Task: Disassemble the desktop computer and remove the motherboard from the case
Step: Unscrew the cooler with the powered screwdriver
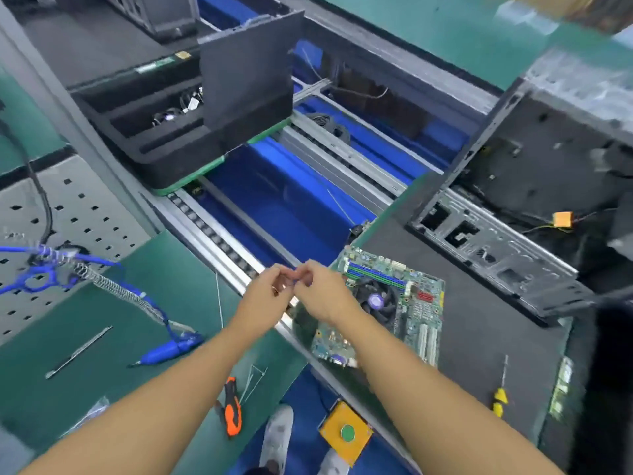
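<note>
1. A green worktop [144,303] is filling the lower left, and a grey metal track [212,231] is running diagonally along its far edge.
2. A panel with rows of holes [85,214] is lying at the left, with a coiled blue cable [113,286] trailing across it down to a blue power screwdriver [168,351].
3. A thin metal rod [78,351] is lying near that screwdriver, and an orange-handled tool [233,411] is sitting at the worktop's near edge.
4. A black foam tray [164,138] is sitting on the track farther back, above blue surfaces below the rails.
5. On the right a dark mat [479,337] is covering the worktop; the motherboard [411,303] is lying flat on it, outside the case, with its fan facing up.
6. The opened case [534,186] is standing just behind the motherboard, its rear port side turned toward it.
7. A yellow-handled screwdriver [500,399] is lying on the mat nearer the person.
8. The left hand [265,293] and right hand [322,294] are meeting over the track, beside the motherboard's left corner.
9. Their fingers [279,269] are curling inward with the tips touching; whether they are pinching something small I cannot tell.
10. A yellow box with a green button [346,433] is hanging below, near the person's light shoes [277,437] on the blue floor.
</note>
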The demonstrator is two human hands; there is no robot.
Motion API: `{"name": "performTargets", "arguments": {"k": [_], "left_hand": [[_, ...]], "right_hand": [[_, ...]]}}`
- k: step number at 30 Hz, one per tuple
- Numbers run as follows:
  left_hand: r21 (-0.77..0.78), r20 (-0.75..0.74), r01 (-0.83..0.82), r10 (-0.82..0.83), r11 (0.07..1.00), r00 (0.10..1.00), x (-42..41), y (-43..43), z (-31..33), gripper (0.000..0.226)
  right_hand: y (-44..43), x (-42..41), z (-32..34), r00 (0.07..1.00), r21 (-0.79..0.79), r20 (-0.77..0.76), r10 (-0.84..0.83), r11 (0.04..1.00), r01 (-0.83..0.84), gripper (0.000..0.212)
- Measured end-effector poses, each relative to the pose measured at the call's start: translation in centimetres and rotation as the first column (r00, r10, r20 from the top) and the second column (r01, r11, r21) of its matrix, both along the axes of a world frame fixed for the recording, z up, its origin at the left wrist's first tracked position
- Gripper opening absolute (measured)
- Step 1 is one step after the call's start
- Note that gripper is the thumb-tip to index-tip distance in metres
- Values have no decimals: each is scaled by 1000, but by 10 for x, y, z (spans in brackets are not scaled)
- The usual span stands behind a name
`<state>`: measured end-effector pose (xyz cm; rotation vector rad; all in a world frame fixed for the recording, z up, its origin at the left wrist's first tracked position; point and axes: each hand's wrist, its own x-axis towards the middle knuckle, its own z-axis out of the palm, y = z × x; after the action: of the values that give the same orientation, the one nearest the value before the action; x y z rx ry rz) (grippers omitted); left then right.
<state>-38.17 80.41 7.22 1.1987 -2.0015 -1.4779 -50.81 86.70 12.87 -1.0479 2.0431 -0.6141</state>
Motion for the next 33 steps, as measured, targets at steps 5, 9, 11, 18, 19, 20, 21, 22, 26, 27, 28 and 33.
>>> {"name": "performTargets", "arguments": {"k": [5,9,11,18,19,20,21,22,26,27,28,33], "left_hand": [[-119,113,397,-385,910,916,-57,13,13,53],[-102,275,567,-525,817,806,-76,27,15,77],[-85,309,593,-545,801,780,-82,32,14,87],[-188,300,628,-564,755,769,-98,27,5,106],[-212,265,626,-572,751,776,-100,25,5,100],[-213,230,624,-583,752,780,-102,23,4,95],[-192,197,627,-596,755,779,-103,22,4,91],[-158,162,631,-610,760,776,-103,19,5,87],[-48,15,664,-665,746,747,-105,10,10,86],[-30,-10,668,-668,744,744,-107,8,12,87],[-23,-32,671,-671,741,741,-109,6,15,87],[-88,34,662,-662,744,749,-119,-1,28,91]], "right_hand": [[43,-70,4,908,269,-381,176,960,-73,89],[73,-101,-8,877,513,-354,325,852,-109,132],[82,-102,-16,871,517,-366,327,850,-103,134],[99,-99,-30,897,257,-418,143,966,-34,92],[101,-100,-31,899,235,-417,135,971,-37,91],[103,-101,-31,904,214,-410,124,976,-37,92],[105,-103,-30,914,189,-392,108,981,-35,93],[108,-105,-29,928,154,-362,88,988,-34,95],[113,-117,-16,975,6,-219,46,999,-46,100],[114,-119,-13,982,-20,-187,38,999,-42,99],[114,-121,-10,985,-41,-170,32,998,-39,97],[110,-130,4,984,-98,-180,5,995,-23,96]]}}
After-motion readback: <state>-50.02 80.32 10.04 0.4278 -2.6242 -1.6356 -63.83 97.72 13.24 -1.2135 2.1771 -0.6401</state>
